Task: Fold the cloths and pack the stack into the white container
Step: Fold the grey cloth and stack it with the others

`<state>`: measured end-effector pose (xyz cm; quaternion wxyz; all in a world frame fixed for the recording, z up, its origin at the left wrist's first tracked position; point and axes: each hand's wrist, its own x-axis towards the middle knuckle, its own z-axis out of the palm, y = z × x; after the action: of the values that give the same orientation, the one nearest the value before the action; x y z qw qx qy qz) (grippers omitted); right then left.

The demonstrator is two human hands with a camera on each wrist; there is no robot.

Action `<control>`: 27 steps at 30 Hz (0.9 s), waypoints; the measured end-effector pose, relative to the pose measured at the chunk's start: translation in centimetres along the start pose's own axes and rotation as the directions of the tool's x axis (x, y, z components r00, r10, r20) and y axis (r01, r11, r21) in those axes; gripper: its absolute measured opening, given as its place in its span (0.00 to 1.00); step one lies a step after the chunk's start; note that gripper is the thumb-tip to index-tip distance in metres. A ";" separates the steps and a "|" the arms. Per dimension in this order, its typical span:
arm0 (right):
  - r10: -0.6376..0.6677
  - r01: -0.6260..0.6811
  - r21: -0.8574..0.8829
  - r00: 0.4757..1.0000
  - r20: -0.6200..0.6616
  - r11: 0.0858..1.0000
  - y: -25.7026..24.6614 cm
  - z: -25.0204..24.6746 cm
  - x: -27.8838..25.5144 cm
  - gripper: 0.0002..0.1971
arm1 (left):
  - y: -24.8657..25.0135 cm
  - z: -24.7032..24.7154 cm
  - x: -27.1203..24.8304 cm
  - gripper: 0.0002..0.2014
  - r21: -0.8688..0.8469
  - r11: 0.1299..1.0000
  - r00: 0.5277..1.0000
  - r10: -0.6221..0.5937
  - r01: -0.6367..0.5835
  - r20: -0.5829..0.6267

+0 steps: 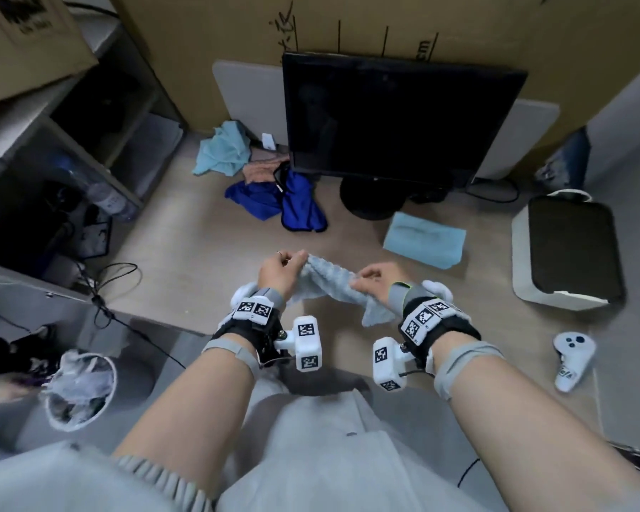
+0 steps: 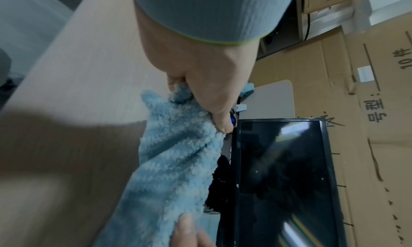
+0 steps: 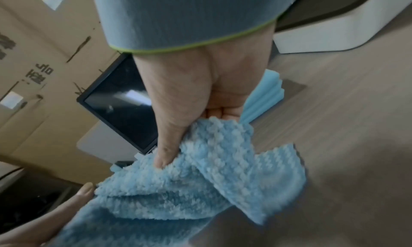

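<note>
Above the desk's [image 1: 185, 253] near edge, a fluffy cloth [image 1: 333, 286] is held bunched between both hands, clear of the surface. One end is pinched by the left hand [image 1: 279, 269], the other gripped by the right hand [image 1: 375, 280], a corner hanging below it. Bare desk is seen ahead, bounded by the monitor [image 1: 396, 120], crumpled cloths [image 1: 274, 197], a folded cloth [image 1: 423, 240] and the white container [image 1: 525, 290] at right.

The right hand [image 3: 200, 92] pinches a fluffy blue cloth [image 3: 189, 180] above the table [image 3: 345, 118].
</note>
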<state>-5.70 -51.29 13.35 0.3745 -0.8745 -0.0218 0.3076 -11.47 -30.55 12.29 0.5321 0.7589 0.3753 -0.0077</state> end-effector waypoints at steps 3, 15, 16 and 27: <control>0.055 -0.055 -0.005 0.998 0.032 0.998 -0.6 0.7 -0.7 0.14 | 1.1 -0.7 0.2 0.15 -0.016 0.999 0.999 0.049 -0.049 0.020; 0.398 -0.330 0.230 0.827 -0.398 0.916 -7.3 -0.3 0.1 0.19 | 1.6 -7.4 3.8 0.11 -0.181 0.971 0.970 0.188 -0.158 0.158; 0.403 -0.312 0.267 0.806 -0.433 0.912 -8.1 -0.2 0.2 0.19 | 1.5 -8.3 4.5 0.11 -0.166 0.972 0.956 0.202 -0.169 0.211; 0.545 -0.232 0.532 0.618 -0.566 0.815 -10.6 2.1 -0.7 0.18 | 0.5 -11.9 9.9 0.05 0.190 0.965 0.979 0.155 -0.179 0.136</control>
<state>-5.35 -42.50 19.68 0.4497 -0.8078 0.3802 0.0276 -8.63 -15.40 13.80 0.4732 0.8358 0.2745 -0.0463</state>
